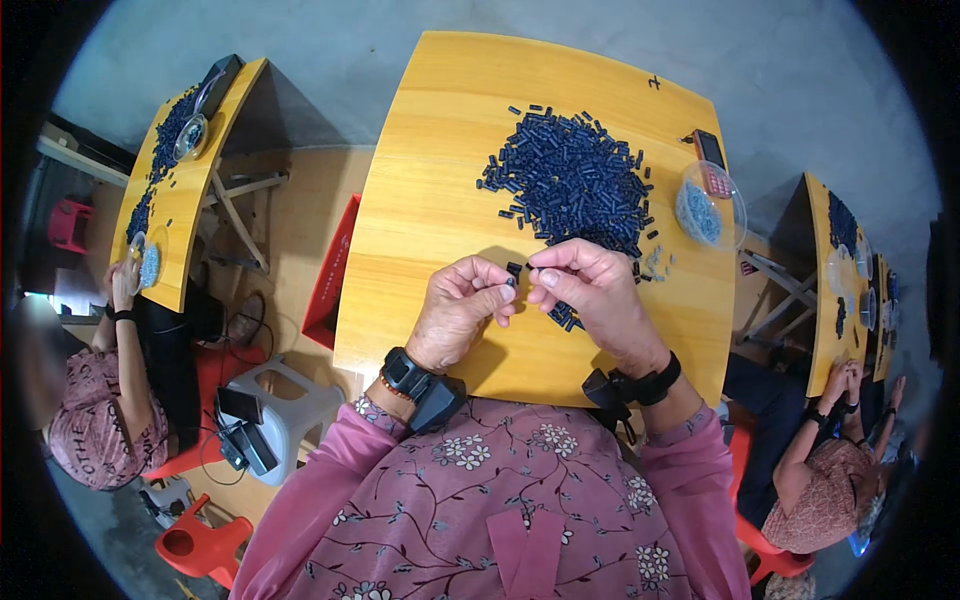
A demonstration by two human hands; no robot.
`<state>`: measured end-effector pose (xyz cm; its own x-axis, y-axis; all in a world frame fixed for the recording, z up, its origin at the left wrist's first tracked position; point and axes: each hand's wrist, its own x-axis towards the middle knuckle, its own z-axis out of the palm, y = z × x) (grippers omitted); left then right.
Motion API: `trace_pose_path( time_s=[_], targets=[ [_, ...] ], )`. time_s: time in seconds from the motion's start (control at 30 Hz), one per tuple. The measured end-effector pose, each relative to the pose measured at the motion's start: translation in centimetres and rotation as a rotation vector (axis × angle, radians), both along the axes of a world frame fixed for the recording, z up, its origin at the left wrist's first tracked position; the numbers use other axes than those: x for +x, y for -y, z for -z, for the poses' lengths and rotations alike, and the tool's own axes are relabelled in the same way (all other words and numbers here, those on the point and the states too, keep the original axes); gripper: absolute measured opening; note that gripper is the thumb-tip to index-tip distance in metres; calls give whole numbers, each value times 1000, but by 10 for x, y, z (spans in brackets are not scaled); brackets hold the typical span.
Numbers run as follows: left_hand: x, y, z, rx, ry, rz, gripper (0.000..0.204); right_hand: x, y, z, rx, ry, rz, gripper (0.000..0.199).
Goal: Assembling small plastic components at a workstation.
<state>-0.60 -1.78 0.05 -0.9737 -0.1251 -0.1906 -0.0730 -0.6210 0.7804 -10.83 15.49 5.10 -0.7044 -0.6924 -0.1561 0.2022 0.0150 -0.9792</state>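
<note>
Over the near half of the yellow wooden table (400, 250), my two hands are close together, fingertips almost meeting. My left hand (455, 312) pinches a small dark cylindrical piece (511, 282) between thumb and forefinger. Thumb and forefinger are also pressed together on my right hand (598, 305); whatever is between them is too small to name. Just beyond both hands spreads a heap of dark blue short tube-like pieces (565, 180). Several small pale pieces (655, 262) lie loose at its right edge. A few dark pieces (565, 318) show under my right hand.
A clear round tub (705, 215) with pale blue bits stands at the table's right edge, near a dark handheld device (708, 150). Left of the table are a red bin (333, 275) and a grey stool (285, 410). Other people work at tables on both sides.
</note>
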Motion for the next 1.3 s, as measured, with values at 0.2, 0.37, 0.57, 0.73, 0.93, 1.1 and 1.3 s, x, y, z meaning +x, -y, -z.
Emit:
trace_pose_path(
  time_s=[0.2,0.37,0.57,0.73,0.93,1.1,1.3],
  targets=[
    [1,-2,-14,27,30,36,9,3,-5,1,-156,222,72,14],
    [-1,-5,-20,4,44,68,9,0,-11,8,-159,177,80,13],
    [-4,-10,-27,-56,0,82,9,2,-11,2,-114,53,55,11],
    [-3,-11,-29,-147,-4,86,9,4,-10,1,-61,-85,46,10],
    [-3,-10,-32,-191,5,88,8,5,-8,-7,4,-151,40,11],
    [-2,-10,-36,-257,10,83,8,7,-6,-13,48,-230,29,8],
    [-2,-12,-38,-304,25,72,9,6,-3,-5,66,-563,38,5]
  ],
)
